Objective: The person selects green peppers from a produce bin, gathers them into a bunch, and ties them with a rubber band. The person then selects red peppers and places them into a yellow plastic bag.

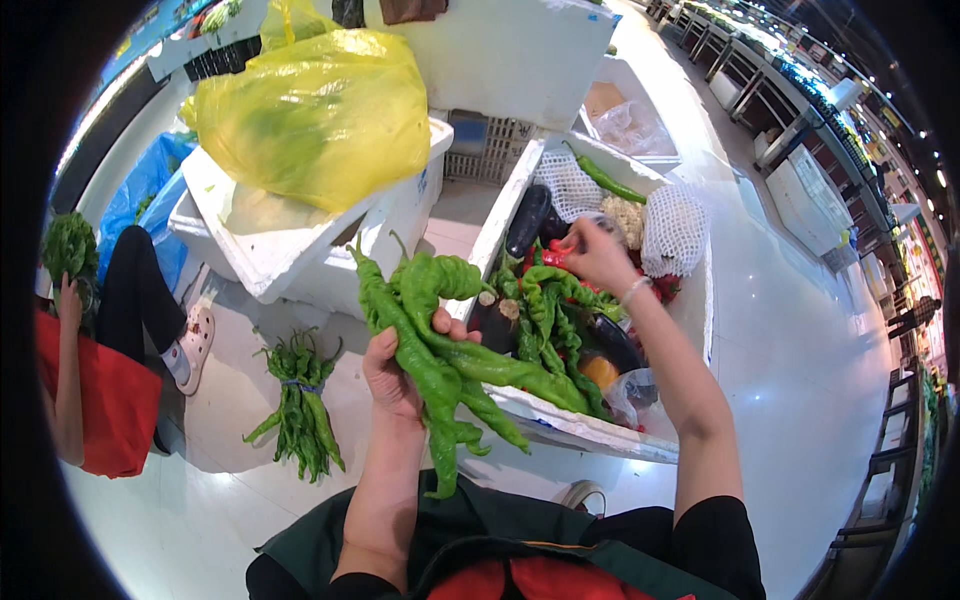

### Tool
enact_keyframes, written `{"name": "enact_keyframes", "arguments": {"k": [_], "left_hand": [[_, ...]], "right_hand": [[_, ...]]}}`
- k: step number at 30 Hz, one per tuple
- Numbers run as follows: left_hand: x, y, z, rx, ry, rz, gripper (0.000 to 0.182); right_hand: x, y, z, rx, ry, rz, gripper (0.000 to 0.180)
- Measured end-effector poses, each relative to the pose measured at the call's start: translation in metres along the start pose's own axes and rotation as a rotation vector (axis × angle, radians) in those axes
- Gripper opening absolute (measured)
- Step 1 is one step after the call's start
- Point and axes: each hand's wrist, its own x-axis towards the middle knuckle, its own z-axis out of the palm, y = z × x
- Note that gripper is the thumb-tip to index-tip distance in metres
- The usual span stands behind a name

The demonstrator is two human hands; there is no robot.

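Several long, wrinkled green peppers (442, 367) are held in my left hand (401, 364), its fingers curled around them. My right hand (600, 251) reaches into a white foam box (600, 435) and touches a red pepper (553, 256); whether the fingertips grip it is unclear. Around that hand in the box lie curly green peppers (555, 307), dark eggplants (529, 221), a cauliflower (622, 217) and produce in white foam netting (673, 229). On the floor at the left rests a bundle of green peppers (302, 397) tied with a blue band.
A yellow plastic bag (322, 112) of greens sits on stacked foam boxes (262, 277) at the upper left. Beside them is a blue bag (142, 195). At the far left, another person (97, 390) sits holding leafy greens (70, 251). Another foam box (630, 120) stands behind.
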Motion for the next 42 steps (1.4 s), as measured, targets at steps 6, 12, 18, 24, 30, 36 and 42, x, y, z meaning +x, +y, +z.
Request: {"name": "enact_keyframes", "arguments": {"k": [6,12,18,24,30,36,42], "left_hand": [[-0.009,0.013,-0.001,0.058,0.041,-0.022,0.071],[0.002,0.008,-0.016,0.065,-0.021,-0.017,0.080],[0.001,-0.013,-0.004,0.132,0.155,0.067,0.083],[-0.014,-0.004,-0.031,0.051,0.215,0.057,0.074],[-0.027,0.000,-0.064,0.189,0.266,0.147,0.056],[-0.007,0.001,-0.036,0.220,0.078,-0.012,0.055],[0.002,0.001,-0.009,0.175,-0.033,0.012,0.056]], "right_hand": [[0.018,0.047,0.055,-0.145,-0.152,-0.241,0.029],[-0.009,-0.070,-0.055,0.228,0.547,-0.208,0.028],[-0.075,-0.150,-0.003,-0.078,0.257,-0.727,0.018],[-0.090,-0.173,0.011,-0.288,0.014,-0.738,0.017],[-0.083,-0.165,0.013,-0.214,0.185,-0.780,0.023],[-0.041,-0.089,-0.033,-0.038,0.185,-0.333,0.028],[-0.006,0.039,0.007,-0.180,-0.337,-0.068,0.042]]}}
